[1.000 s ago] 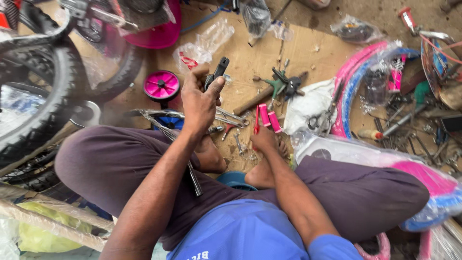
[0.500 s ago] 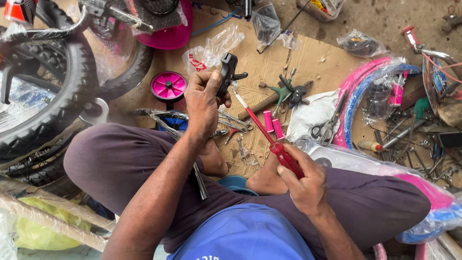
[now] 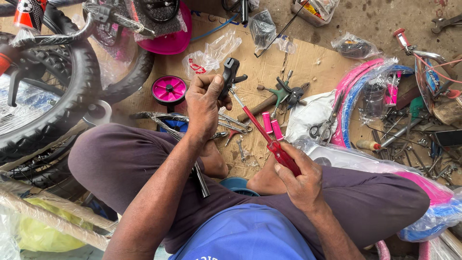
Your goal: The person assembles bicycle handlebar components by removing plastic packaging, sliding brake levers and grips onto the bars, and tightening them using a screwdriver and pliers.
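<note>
The left hand (image 3: 204,103) grips a black brake lever (image 3: 230,76); the right hand (image 3: 299,180) holds a red screwdriver (image 3: 262,132), tip at the lever. A hard push could make the tip slip and poke the fingers (image 3: 214,89).

Clear crumpled plastic bag with red print (image 3: 208,57) just past my left hand (image 3: 204,103), on cardboard. Another clear bag holding dark parts (image 3: 263,29) farther up. Bagged black part (image 3: 355,46) far beyond my right hand (image 3: 299,178). Red-white sticker (image 3: 30,13) on bike frame, far left of my left hand.

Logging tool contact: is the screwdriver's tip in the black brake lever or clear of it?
In: the screwdriver tip meets the brake lever held by the left hand.
</note>
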